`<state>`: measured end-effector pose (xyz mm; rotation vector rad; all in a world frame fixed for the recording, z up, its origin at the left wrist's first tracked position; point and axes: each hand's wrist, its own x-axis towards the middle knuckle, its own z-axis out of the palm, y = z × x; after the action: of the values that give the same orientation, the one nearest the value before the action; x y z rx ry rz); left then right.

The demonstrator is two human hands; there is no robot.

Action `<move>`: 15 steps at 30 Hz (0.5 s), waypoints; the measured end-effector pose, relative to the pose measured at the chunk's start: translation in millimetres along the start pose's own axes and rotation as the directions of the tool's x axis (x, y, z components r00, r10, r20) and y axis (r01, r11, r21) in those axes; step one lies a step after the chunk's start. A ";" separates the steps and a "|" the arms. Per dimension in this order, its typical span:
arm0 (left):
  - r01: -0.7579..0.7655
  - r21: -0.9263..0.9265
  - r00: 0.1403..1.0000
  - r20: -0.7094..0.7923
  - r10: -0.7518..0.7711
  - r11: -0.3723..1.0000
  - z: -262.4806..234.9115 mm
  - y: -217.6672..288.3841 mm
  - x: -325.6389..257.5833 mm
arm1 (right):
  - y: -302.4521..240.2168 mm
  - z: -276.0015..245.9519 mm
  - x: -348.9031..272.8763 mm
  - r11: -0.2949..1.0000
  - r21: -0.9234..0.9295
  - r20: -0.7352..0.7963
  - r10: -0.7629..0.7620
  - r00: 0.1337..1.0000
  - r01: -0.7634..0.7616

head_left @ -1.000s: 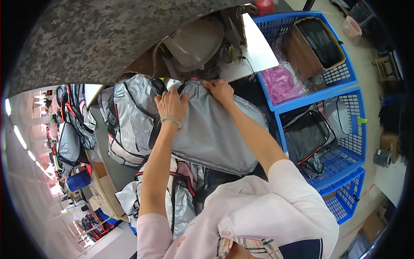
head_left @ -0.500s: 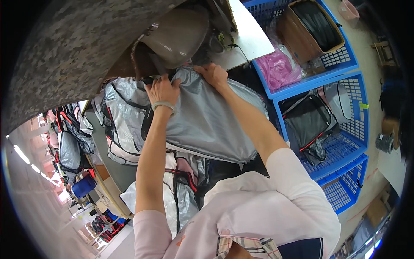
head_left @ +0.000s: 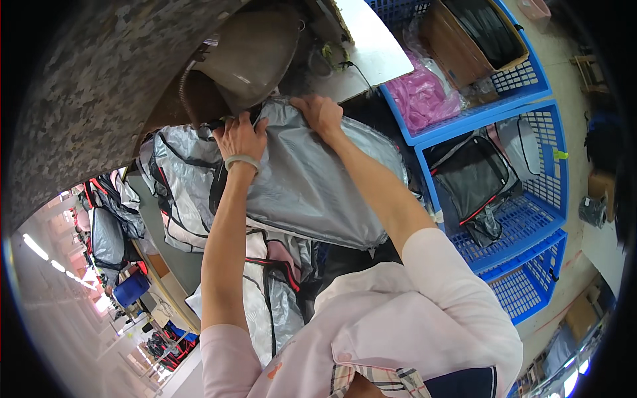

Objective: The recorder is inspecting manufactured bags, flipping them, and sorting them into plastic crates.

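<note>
A large silver fabric piece, edged with dark binding, stretches from a sewing machine down toward my body. Bent fingers of my left hand close on its upper left part, beside a black strip, with the thumb apart on the silver side. Farther right, my right hand grips the top edge between curled fingers and thumb. Both hands are close below the machine head; its needle area is hidden from view. Beneath and left of the piece lie more silver and white fabric parts with black and red trim.
Blue plastic baskets stand at my right: the far basket holds a cardboard box and pink plastic, the middle basket black and silver bags. A white tabletop borders the machine. More bags lie at the left.
The view has shifted slightly, so the machine and my hands appear a little farther left. Both hands keep their hold on the silver fabric piece, with little change in finger position.
</note>
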<state>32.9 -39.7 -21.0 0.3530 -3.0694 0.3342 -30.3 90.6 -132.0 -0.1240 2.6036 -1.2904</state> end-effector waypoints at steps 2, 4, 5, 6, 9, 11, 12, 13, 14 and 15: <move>-0.003 0.002 1.000 0.010 0.003 1.000 2.8 4.0 0.9 | 4.2 -0.4 -1.0 1.000 -0.007 -0.015 0.002 1.000 -0.002; -0.018 0.000 1.000 -0.008 0.018 1.000 6.3 7.8 1.7 | 8.8 -1.3 -2.0 0.996 0.086 -0.003 0.016 1.000 -0.015; -0.023 0.016 1.000 0.005 0.023 1.000 8.2 9.4 2.0 | 11.0 -2.0 -2.3 0.997 0.078 -0.016 0.021 1.000 -0.020; -0.038 0.026 0.999 -0.019 0.039 0.999 10.5 10.7 1.9 | 13.3 -2.5 -2.8 0.998 0.045 -0.006 0.040 0.999 -0.039; -0.068 -0.016 0.995 -0.079 0.066 0.998 15.1 11.4 -2.4 | 17.9 -4.1 -6.2 0.998 0.031 -0.017 0.057 0.998 -0.056; -0.060 -0.015 0.997 -0.049 0.060 0.998 15.4 9.3 -9.3 | 18.1 -5.0 -11.3 0.997 0.060 -0.023 0.047 0.999 -0.046; -0.066 -0.019 0.994 -0.083 0.064 0.998 14.6 7.7 -13.0 | 17.3 -5.6 -14.0 0.998 0.026 0.007 0.052 0.999 -0.052; -0.067 -0.013 0.996 -0.064 0.066 0.998 13.7 6.0 -16.5 | 16.1 -6.0 -16.3 1.000 0.014 0.006 0.026 1.000 -0.026; -0.056 -0.021 0.998 -0.038 0.055 0.998 12.5 4.0 -19.3 | 14.3 -6.2 -18.0 0.999 -0.004 0.035 0.049 0.998 -0.049; -0.025 -0.015 1.000 0.004 0.025 1.000 11.6 2.1 -20.9 | 12.1 -6.2 -18.9 1.000 0.004 0.018 0.030 0.999 -0.030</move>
<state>52.6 -35.6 -34.0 0.3159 -3.0807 0.3122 -13.1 106.1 -134.9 -0.0947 2.5774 -1.2781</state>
